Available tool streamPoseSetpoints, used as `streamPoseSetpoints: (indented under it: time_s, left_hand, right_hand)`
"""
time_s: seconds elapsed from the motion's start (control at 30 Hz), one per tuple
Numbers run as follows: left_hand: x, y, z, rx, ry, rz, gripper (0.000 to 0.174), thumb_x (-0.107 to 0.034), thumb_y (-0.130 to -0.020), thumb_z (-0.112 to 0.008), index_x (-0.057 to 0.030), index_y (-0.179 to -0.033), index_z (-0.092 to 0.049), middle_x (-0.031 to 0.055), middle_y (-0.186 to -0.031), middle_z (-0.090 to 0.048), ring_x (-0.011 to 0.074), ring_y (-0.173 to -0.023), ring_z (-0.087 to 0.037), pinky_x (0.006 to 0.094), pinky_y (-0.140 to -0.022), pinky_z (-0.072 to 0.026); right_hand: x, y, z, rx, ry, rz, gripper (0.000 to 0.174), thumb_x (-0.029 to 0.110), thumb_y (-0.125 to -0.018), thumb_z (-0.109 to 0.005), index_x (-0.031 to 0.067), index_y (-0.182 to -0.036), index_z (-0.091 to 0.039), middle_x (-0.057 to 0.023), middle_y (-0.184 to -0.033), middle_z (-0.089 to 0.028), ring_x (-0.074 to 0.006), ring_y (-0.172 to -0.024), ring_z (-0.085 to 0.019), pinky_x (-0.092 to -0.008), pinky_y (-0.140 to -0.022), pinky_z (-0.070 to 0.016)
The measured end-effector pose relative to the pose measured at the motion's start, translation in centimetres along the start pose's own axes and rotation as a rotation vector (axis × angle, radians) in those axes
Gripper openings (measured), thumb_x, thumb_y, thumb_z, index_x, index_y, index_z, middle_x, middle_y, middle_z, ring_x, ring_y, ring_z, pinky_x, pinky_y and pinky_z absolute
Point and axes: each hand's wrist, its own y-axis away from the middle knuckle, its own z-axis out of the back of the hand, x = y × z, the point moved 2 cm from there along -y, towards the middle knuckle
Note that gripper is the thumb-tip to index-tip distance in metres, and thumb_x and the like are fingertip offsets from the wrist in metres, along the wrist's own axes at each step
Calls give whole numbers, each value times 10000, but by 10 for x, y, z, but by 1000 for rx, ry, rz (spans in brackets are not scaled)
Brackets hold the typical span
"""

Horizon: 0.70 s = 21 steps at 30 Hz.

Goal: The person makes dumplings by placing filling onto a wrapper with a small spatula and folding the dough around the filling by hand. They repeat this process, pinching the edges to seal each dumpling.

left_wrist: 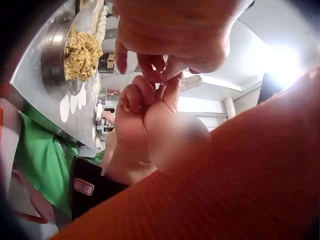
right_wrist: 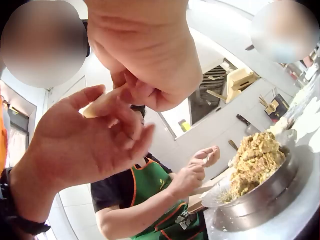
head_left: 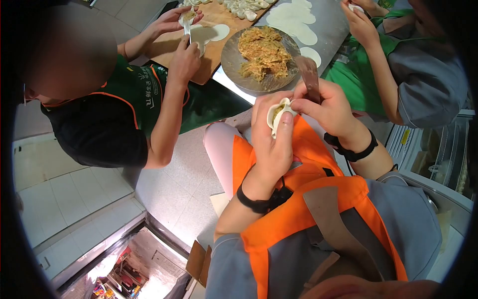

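Note:
A half-folded dumpling [head_left: 277,117] with filling showing in its opening lies in my left hand [head_left: 269,139], whose thumb presses on its near side. My right hand [head_left: 331,107] pinches the far edge of the wrapper between thumb and finger. That same hand keeps hold of a flat metal filling spatula [head_left: 309,79], the blade sticking up past the knuckles. Seen from the left wrist, the spatula's pale end [left_wrist: 191,82] pokes out beside the right hand. In the right wrist view the fingers mostly hide the dumpling.
A metal bowl [head_left: 230,71] heaped with filling [head_left: 264,52] stands ahead on the steel table. Round wrappers [head_left: 294,22] lie behind it. On the left, a wooden board [head_left: 211,62] carries wrappers and finished dumplings [head_left: 244,7]. One person works at each side, hands [head_left: 184,62] near the board.

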Motion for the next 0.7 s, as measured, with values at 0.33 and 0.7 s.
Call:
streamPoseSetpoints:
  time_s: [0.33,0.7]
  left_hand:
    - [-8,2,8,233,145,284,319,-133,-1024,-396,56,-1107,-639,139,-890,-673,207,-748,-670,295,-673,-522]
    - [-24,11,9,233,-82,-288,161,-53,-926,-472,58,-948,-586,139,-827,-601,265,-629,-585,345,-507,-435]
  right_hand:
    - [39,-4,2,81,543,584,131,86,-831,-717,16,-872,-614,-79,-713,-568,-226,-593,-547,-311,-548,-426]
    - [42,1,-24,250,434,648,196,173,-818,-548,0,-891,-603,-142,-712,-521,-358,-597,-532,-422,-521,-428]
